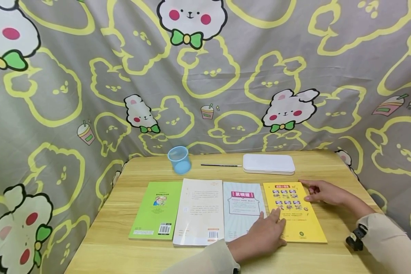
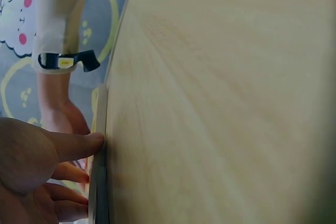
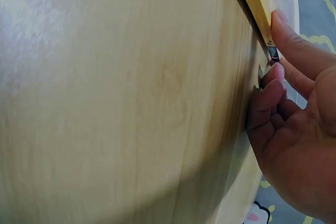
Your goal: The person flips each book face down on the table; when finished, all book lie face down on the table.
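Four books lie side by side: a green book, a cream book, a pale blue book and a yellow book. My left hand rests across the lower parts of the pale blue and yellow books, fingers spread. In the left wrist view, its thumb touches the books' near edge. My right hand touches the yellow book's upper right corner, with the thumb at the side edge and the index finger by the top. Its other fingers bend loosely beside the book in the right wrist view.
Behind the books stand a blue mesh pen cup, a thin dark brush or pencil and a white case. The wooden table meets a patterned curtain at the back and sides.
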A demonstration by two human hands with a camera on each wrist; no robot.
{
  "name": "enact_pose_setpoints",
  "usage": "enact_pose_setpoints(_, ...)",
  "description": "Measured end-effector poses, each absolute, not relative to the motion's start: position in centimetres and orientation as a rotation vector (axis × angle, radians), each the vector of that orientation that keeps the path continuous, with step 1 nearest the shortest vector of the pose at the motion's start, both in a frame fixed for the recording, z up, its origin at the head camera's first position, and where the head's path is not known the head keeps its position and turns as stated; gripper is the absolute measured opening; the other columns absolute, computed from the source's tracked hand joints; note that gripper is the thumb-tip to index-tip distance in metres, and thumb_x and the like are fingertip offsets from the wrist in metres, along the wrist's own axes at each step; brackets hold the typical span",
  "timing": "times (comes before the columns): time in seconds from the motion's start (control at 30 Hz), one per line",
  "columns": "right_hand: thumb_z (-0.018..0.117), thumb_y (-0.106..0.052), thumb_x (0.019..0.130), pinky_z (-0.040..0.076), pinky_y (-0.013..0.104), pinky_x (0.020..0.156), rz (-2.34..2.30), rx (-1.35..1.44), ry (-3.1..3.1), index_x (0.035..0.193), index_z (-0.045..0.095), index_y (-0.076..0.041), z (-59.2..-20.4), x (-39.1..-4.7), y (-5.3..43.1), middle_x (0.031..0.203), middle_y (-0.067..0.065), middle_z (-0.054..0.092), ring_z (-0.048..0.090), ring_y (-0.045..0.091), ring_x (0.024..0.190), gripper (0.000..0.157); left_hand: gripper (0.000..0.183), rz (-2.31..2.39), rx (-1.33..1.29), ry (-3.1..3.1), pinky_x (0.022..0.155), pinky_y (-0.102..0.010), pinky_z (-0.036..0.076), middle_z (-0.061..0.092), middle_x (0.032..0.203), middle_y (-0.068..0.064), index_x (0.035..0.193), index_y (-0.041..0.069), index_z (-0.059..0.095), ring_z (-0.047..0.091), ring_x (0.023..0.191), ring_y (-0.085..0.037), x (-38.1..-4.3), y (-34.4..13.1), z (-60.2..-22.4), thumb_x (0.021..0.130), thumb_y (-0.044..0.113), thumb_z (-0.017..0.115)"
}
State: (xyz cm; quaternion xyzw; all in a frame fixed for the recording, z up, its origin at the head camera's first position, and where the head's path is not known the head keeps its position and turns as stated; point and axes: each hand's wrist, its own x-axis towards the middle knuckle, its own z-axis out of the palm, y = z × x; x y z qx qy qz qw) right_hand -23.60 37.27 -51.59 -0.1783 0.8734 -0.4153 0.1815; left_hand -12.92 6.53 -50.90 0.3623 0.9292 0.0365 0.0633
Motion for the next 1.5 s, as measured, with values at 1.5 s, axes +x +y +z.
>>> enact_pose_setpoints(1.5, 0.065, -0.039, 0.102, 0.042, 0.029, 0.060, -0.973, -0.301, 2.810, 0.153, 0.038, 0.009, -50.8, -21.5, 33.9, 0.095, 0.011, 0.056, 0.050, 0.020, 0.077, 0.075, 0.069, 0.385, 1.050, 2.849, 0.125, -0.044, 0.027, 0.027, 0.169, -0.007, 0.156, 0.019, 0.046, 0.025, 0.156, -0.023, -13.8, -1.0, -48.6, 0.098, 0.054, 0.063)
